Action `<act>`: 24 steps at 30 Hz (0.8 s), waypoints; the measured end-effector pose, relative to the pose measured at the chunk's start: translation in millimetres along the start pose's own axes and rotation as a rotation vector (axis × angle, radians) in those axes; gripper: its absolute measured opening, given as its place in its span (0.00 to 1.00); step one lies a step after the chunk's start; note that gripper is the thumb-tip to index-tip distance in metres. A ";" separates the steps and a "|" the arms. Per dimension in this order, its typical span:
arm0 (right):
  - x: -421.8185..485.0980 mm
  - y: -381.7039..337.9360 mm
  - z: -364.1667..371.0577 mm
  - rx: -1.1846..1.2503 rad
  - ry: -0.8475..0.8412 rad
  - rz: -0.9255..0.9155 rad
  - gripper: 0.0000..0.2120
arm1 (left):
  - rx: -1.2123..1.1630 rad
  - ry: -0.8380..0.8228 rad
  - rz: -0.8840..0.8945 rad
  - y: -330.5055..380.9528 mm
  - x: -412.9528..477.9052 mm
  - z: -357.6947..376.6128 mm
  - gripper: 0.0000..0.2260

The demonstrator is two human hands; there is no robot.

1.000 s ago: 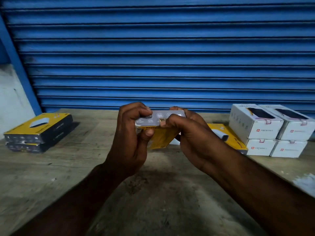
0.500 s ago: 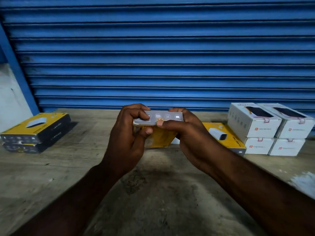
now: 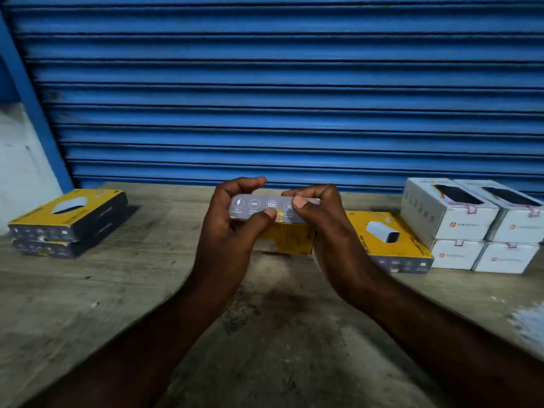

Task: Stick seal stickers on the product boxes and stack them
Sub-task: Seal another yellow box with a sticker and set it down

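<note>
Tabletop (image 3: 117, 304) shows held box (image 3: 282, 237) between yellow stack (image 3: 67, 222) and white boxes (image 3: 471, 225).

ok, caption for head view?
Left hand and right hand grip a yellow product box, left thumb at a seal sticker on its grey edge, over a wooden table.

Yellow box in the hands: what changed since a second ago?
The left hand slid its thumb up the yellow box onto its grey side, beside a yellowish sticker; the right hand shifted its thumb slightly right. Both still hold the box. The left stack and white boxes stayed put.
</note>
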State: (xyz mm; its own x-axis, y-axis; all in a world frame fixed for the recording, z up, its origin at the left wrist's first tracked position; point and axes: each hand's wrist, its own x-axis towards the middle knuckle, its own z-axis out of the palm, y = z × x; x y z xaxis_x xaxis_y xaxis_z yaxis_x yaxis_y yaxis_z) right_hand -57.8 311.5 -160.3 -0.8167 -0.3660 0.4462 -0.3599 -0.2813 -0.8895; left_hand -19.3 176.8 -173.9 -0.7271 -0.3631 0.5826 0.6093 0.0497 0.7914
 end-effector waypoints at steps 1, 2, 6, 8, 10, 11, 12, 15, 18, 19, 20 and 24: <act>-0.8 0.7 -0.1 -0.024 -0.002 -0.010 0.14 | -0.037 -0.002 -0.007 0.0 0.5 -0.8 0.15; -1.7 1.2 0.3 -0.053 0.000 -0.020 0.15 | -0.069 -0.003 -0.010 0.2 0.5 -1.6 0.15; -2.0 1.0 1.8 -0.211 0.073 -0.062 0.20 | -0.126 -0.027 -0.007 2.5 -2.3 0.0 0.17; 0.7 1.6 0.2 -0.163 0.097 -0.012 0.17 | -0.117 -0.041 -0.004 2.7 -3.3 1.3 0.17; 3.4 3.3 -1.8 -0.029 0.104 0.089 0.13 | -0.092 -0.047 -0.010 2.0 -4.0 1.6 0.17; 5.2 4.9 -2.6 0.009 0.115 0.121 0.10 | -0.079 -0.052 -0.006 1.6 -4.6 1.8 0.16; 6.7 7.0 -3.5 0.022 0.130 0.127 0.06 | -0.065 -0.059 0.003 1.2 -5.5 2.4 0.15; 8.4 7.7 -3.2 0.075 0.138 0.069 0.06 | 0.019 -0.057 0.038 0.6 -7.9 3.3 0.16; 7.0 5.5 -3.3 0.102 0.065 0.070 0.13 | 0.104 -0.015 0.065 1.1 -6.6 2.8 0.16; 6.0 5.5 -4.2 0.091 0.031 0.073 0.12 | 0.100 -0.005 0.053 1.7 -5.4 2.3 0.15; 4.5 5.3 -5.2 0.061 -0.006 0.067 0.11 | 0.070 0.001 0.031 2.1 -4.0 1.5 0.13; -2.7 7.2 -2.7 -0.245 -0.051 -0.117 0.23 | -0.055 0.007 -0.037 0.3 1.9 -2.8 0.10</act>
State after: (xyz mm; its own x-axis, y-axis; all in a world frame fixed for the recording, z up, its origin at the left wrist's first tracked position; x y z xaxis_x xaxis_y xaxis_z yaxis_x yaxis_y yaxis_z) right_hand -59.4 312.8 -168.2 -0.7419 -0.3892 0.5459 -0.5538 -0.1033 -0.8262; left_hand -19.6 173.6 -173.1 -0.7472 -0.3702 0.5519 0.5989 -0.0150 0.8007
